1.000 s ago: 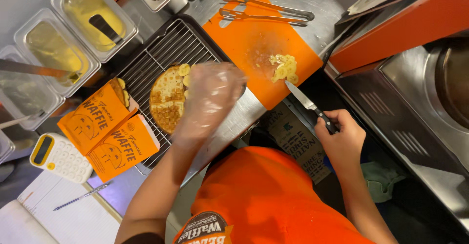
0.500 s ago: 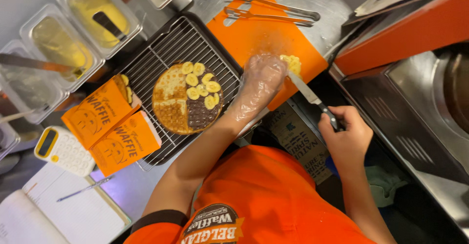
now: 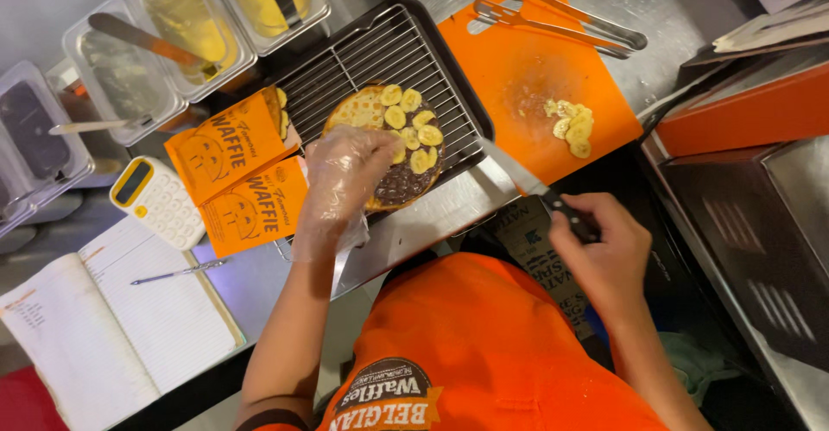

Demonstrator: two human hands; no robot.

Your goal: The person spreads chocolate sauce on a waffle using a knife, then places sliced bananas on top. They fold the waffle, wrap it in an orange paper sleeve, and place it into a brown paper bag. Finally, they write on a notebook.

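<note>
At the far left an open notebook [image 3: 104, 327] with lined pages lies on the steel counter [image 3: 432, 224], a pen [image 3: 177, 271] resting across its upper corner and a small white-and-yellow calculator [image 3: 155, 200] just above it. Behind these stand clear containers [image 3: 129, 68] of sauces, one with an orange-handled spatula [image 3: 151, 41] lying in it. Two orange paper sleeves [image 3: 237, 172] sit side by side, touching the left edge of a dark tray with a wire rack [image 3: 380, 51]. On the rack lies a round waffle [image 3: 389, 142], partly spread with dark chocolate and topped with banana slices [image 3: 413, 124] along its upper right. The left hand [image 3: 345, 176], in a loose clear plastic glove, hovers over the waffle's lower left, fingers curled downward and bunched at the waffle's surface; whether they pinch a slice cannot be told. To the right of the rack an orange cutting board [image 3: 527, 77] holds a small heap of cut banana [image 3: 572, 127] near its right edge, with metal tongs [image 3: 561, 16] lying across its top. The bare right hand [image 3: 604, 250] is closed around the dark handle of a knife [image 3: 527, 182], whose blade points up-left over the board's lower edge. An orange counter edge [image 3: 743, 111] and dark steel appliance [image 3: 760, 241] lie farthest right.
</note>
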